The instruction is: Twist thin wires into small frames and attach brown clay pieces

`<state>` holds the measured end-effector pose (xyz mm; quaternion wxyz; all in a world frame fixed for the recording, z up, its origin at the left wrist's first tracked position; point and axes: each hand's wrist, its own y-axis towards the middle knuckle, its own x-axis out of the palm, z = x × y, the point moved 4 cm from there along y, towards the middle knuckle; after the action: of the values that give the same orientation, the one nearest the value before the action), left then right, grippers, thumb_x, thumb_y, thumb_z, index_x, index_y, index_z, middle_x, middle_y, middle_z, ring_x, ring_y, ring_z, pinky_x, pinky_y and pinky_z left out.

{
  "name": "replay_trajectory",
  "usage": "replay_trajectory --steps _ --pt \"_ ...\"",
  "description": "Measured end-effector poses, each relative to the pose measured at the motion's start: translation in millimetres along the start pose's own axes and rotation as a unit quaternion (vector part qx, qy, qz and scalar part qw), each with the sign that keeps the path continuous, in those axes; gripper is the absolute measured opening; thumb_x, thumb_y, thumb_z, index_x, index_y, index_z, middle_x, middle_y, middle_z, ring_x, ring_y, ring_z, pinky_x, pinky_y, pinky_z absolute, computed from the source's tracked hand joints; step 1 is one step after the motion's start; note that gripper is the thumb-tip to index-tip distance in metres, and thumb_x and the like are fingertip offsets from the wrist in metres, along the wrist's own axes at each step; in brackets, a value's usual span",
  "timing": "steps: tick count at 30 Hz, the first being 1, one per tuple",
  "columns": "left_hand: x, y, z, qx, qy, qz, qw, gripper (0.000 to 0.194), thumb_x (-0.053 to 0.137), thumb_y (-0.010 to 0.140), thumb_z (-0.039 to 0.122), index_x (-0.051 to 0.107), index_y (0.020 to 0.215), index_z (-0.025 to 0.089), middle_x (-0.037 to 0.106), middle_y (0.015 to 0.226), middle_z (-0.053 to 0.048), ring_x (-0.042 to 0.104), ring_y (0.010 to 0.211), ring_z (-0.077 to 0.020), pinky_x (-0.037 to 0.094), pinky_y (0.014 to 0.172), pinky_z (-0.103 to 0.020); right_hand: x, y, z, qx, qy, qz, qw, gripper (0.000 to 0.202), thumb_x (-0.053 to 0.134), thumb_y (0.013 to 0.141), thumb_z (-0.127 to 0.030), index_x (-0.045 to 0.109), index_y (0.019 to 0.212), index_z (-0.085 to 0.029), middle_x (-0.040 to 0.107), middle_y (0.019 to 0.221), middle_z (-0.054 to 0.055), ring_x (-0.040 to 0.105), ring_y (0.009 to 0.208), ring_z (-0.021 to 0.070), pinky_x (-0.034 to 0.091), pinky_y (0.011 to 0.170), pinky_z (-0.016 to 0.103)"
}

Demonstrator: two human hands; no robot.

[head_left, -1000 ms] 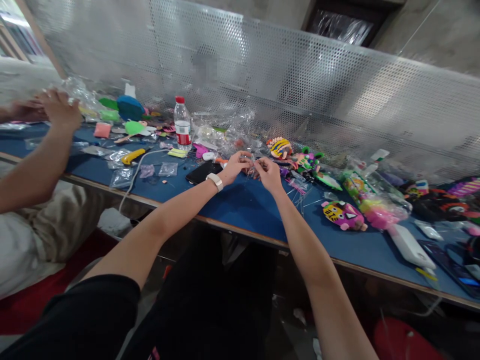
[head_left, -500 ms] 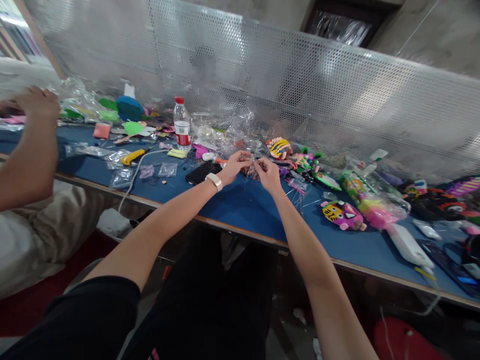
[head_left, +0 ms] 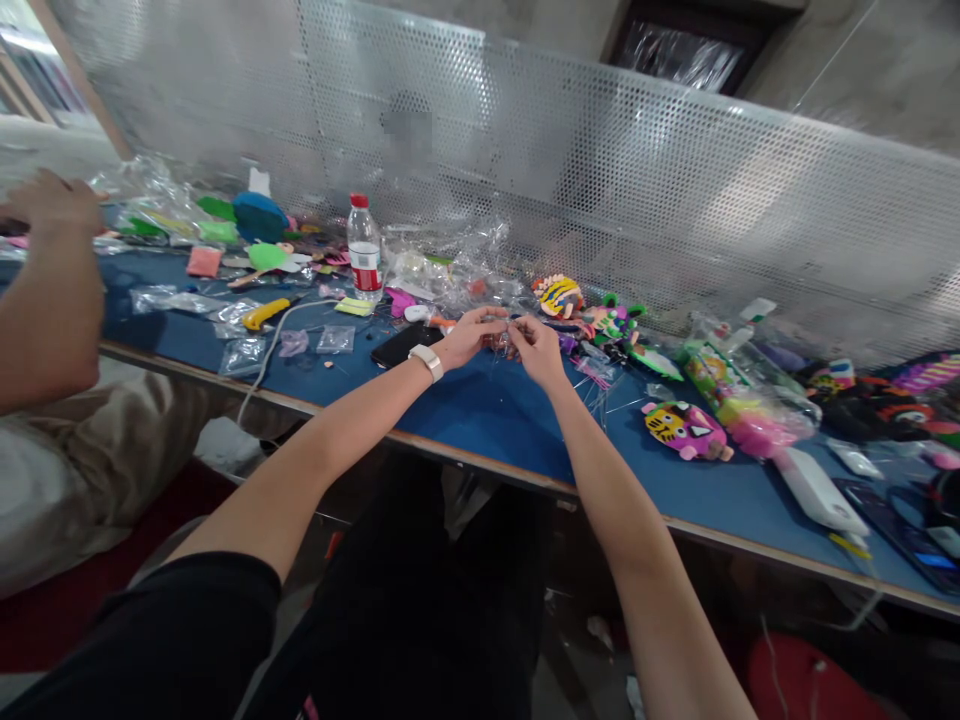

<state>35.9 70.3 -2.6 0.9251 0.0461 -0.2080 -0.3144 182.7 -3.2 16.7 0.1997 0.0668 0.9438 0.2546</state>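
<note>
Close together over the middle of the blue table (head_left: pixel 480 410), my two hands meet fingertip to fingertip. My left hand (head_left: pixel 471 338), with a pale band on its wrist, has its fingers bent inward. My right hand (head_left: pixel 536 347) pinches beside it. Between them is something small, thin and partly see-through, too fine to name. A black phone (head_left: pixel 405 345) lies just left of my left hand. Right of my right hand are thin pink sticks (head_left: pixel 594 374) and a striped yellow clay figure (head_left: pixel 558 296) behind.
A water bottle (head_left: pixel 364 250) with a red cap and a yellow cutter (head_left: pixel 266 314) are to the left. A pink-and-yellow clay tiger face (head_left: pixel 686 430) and a white power bank-like block (head_left: pixel 819 490) lie right. A perforated metal panel (head_left: pixel 480 130) runs behind. Another person's arm (head_left: pixel 52 290) is at far left.
My hands stay almost in place, with only slight finger movement. The other person's arm at far left has shifted a little further left.
</note>
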Motion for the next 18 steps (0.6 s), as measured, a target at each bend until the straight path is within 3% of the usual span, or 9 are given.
replay_trajectory --steps 18 --pt "3.5 -1.3 1.1 0.043 0.034 -0.001 0.998 0.027 0.090 0.084 0.025 0.074 0.104 0.019 0.071 0.081 -0.002 0.063 0.071 -0.0156 0.047 0.071 -0.032 -1.6 -4.3 -8.8 -0.009 -0.028 -0.003 1.000 0.050 0.065 0.098 -0.077 0.064 0.093 -0.028 0.065 0.070 -0.001 0.063 0.055 0.0202 0.054 0.058 0.035"
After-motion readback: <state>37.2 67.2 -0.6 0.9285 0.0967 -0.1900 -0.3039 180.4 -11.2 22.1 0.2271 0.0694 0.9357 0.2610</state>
